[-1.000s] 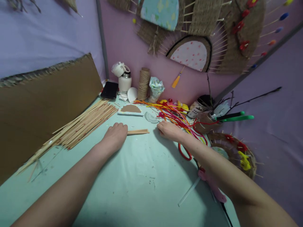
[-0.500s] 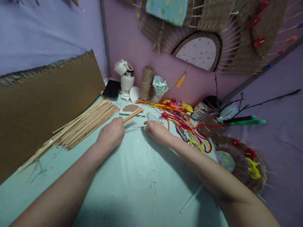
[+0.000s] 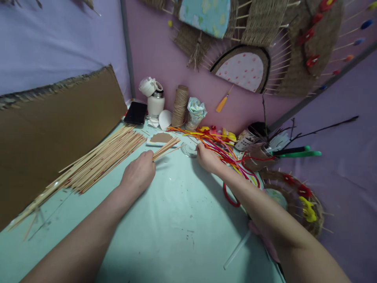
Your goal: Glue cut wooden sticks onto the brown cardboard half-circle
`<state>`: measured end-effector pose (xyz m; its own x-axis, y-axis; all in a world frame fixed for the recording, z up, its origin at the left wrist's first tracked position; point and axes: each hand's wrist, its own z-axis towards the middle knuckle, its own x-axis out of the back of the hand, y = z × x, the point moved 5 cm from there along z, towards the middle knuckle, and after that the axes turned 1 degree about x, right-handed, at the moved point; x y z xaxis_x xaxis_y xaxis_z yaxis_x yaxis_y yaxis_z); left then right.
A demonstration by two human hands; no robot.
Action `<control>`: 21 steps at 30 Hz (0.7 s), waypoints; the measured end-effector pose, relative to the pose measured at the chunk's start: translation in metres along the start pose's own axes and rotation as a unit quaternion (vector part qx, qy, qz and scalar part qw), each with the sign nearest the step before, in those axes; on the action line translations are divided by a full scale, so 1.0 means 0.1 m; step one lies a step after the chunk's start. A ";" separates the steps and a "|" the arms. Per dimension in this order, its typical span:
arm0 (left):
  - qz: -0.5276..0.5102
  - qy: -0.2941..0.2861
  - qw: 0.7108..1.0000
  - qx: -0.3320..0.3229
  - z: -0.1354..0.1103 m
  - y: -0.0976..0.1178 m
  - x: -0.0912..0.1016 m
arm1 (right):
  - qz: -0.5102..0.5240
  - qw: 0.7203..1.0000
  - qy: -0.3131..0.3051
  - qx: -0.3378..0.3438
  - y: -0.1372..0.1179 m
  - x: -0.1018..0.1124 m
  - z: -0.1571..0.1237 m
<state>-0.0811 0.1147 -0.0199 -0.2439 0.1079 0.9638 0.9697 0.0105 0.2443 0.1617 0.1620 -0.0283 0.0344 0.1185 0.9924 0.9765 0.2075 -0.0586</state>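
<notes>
The bundled thin sticks are pale tan, the tabletop mint green, and the pipe cleaners mix red, orange, yellow and pink. Pinkish-red dots pattern the pale half-round panel; the tassel is yellow-orange, the twine spool brown.

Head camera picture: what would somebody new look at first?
Probably the bright red, orange, yellow and pink strands at the back right of the table. The dotted half-circle on the wall behind and the spread of thin sticks on the left stand out too. The left hand holds a smaller bundle.
</notes>
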 end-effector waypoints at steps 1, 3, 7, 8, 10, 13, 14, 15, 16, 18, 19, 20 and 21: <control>-0.006 -0.003 1.000 0.000 0.00 0.00 -0.01 | -0.021 1.000 0.011 0.000 0.09 0.04 0.01; -0.013 -0.006 1.000 -0.002 0.01 0.00 -0.02 | -0.080 0.996 0.002 0.041 0.19 0.07 0.06; -0.012 -0.010 1.000 -0.005 0.03 -0.02 -0.06 | -0.159 0.976 -0.051 0.142 0.29 0.00 0.19; -0.011 -0.011 1.000 -0.005 0.04 -0.03 -0.07 | -0.157 0.975 -0.060 0.147 0.32 -0.03 0.22; -0.007 -0.012 1.000 -0.006 0.04 -0.03 -0.08 | -0.144 0.979 -0.063 0.133 0.39 -0.05 0.26; -0.002 -0.009 1.000 -0.010 0.04 -0.03 -0.09 | -0.125 0.987 -0.047 0.087 0.47 -0.05 0.28; 0.000 -0.007 1.000 -0.010 0.04 -0.02 -0.10 | -0.124 0.989 -0.043 0.074 0.48 -0.05 0.28; 0.002 -0.006 1.000 -0.010 0.03 -0.02 -0.10 | -0.119 0.990 -0.039 0.061 0.49 -0.04 0.27; 0.003 -0.006 1.000 -0.009 0.03 -0.01 -0.10 | -0.108 0.992 -0.034 0.045 0.48 -0.04 0.26; 0.004 -0.010 1.000 -0.009 0.03 0.00 -0.11 | -0.067 0.997 -0.014 0.018 0.45 -0.02 0.25; 0.002 -0.011 1.000 -0.010 0.03 0.00 -0.11 | -0.034 0.999 0.004 0.007 0.43 0.00 0.25; 0.000 -0.012 1.000 -0.010 0.03 0.00 -0.11 | 0.012 1.000 0.027 -0.003 0.41 0.01 0.26; -0.001 -0.013 1.000 -0.010 0.03 0.00 -0.11 | 0.074 0.996 0.053 -0.014 0.41 0.02 0.27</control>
<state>-0.0782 0.1161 -0.0309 -0.2456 0.1334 0.9602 0.9685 -0.0091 0.2490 0.1962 0.1973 -0.0313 0.1996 0.0416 0.9790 0.9646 0.1675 -0.2037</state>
